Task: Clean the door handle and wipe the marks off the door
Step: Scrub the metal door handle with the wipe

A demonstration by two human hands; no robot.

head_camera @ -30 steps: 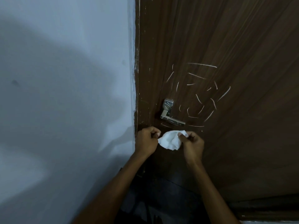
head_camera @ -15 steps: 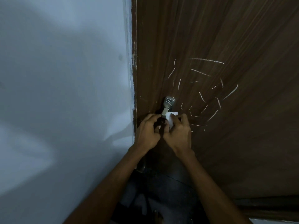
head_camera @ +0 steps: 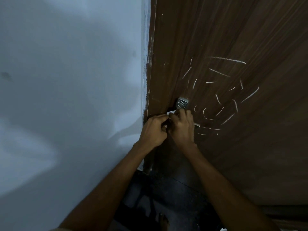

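Both hands bunched at the door handle [head_camera: 183, 104], right hand [head_camera: 182, 126] fingers closed around the lever with a white wipe [head_camera: 171, 112], left hand [head_camera: 154, 129] pinching its end. Best to twist all round (underside too); chalky marks [head_camera: 220, 73] on the door [head_camera: 233, 147] untouched on the right.

Both bare forearms reach up and forward, converging. Left hand [head_camera: 154, 130] curled, fingers bent inward, knuckles touching the right hand [head_camera: 182, 126]. Right hand closed in a grip, back facing camera, just right of left.
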